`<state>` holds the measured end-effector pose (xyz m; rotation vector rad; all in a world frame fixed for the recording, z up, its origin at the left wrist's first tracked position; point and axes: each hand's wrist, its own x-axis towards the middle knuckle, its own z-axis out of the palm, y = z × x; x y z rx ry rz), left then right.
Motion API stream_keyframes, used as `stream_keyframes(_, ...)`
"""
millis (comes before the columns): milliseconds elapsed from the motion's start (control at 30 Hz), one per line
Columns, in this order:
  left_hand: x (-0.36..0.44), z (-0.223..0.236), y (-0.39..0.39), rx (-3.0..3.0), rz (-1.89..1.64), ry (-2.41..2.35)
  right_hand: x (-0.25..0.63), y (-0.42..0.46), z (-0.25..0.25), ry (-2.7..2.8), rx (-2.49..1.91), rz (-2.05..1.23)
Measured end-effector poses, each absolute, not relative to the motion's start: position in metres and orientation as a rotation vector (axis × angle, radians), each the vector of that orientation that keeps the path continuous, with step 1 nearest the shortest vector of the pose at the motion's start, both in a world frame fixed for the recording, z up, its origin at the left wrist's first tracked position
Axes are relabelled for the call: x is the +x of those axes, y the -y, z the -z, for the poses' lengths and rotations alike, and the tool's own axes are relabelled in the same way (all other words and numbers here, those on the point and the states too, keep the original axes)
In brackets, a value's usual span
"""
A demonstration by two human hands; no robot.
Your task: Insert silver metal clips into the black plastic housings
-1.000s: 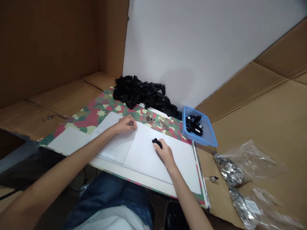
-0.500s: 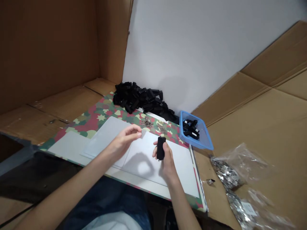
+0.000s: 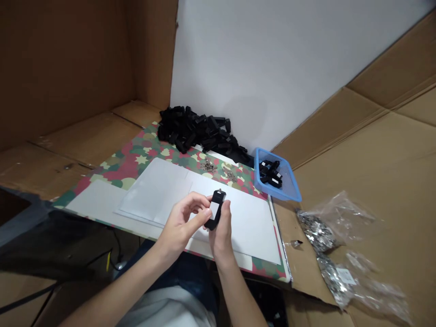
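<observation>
Over the white sheets, a black oblong plastic piece (image 3: 216, 220) with a white label (image 3: 214, 210) on its face is tilted towards me. A small metal tip (image 3: 220, 190) shows at its far end. My right hand (image 3: 222, 229) is closed round the piece from the right, thumb along its edge. From the left, my left hand (image 3: 186, 218) is closed on it too, with the thumb at the label and the other fingers curled by the upper left side. Part of the piece's underside is hidden by the fingers.
Behind the sheets (image 3: 252, 222) lie two small heaps of metal bits (image 3: 208, 166) on the camouflage-patterned table. A big pile of black pieces (image 3: 194, 129) rests against the wall. To the right are a blue basket (image 3: 292, 193) holding black pieces and plastic bags of metal parts (image 3: 318, 231).
My left hand has come right and down onto the black piece, having been apart from it. My right hand has shifted left and turned the piece, so its labelled face now shows.
</observation>
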<state>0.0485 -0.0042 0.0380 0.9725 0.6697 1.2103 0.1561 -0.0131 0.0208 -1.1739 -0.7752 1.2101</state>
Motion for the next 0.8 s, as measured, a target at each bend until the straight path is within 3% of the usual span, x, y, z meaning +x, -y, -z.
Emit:
stream_keyframes(367, 0.049, -0.040, 0.007, 1.061, -1.250, -0.752, 0.152, 0.012, -0.020, 0.762, -1.199, -1.195)
stream_keyframes(633, 0.050, -0.036, 0.010, 1.538, -1.409, -1.119, 0.154, 0.014, -0.025, 0.763, -1.170, -1.224)
stream_keyframes(800, 0.035, -0.039, -0.003, 1.762, -1.303, -0.993, 0.157, 0.015, -0.031, 0.726, -1.165, -1.439)
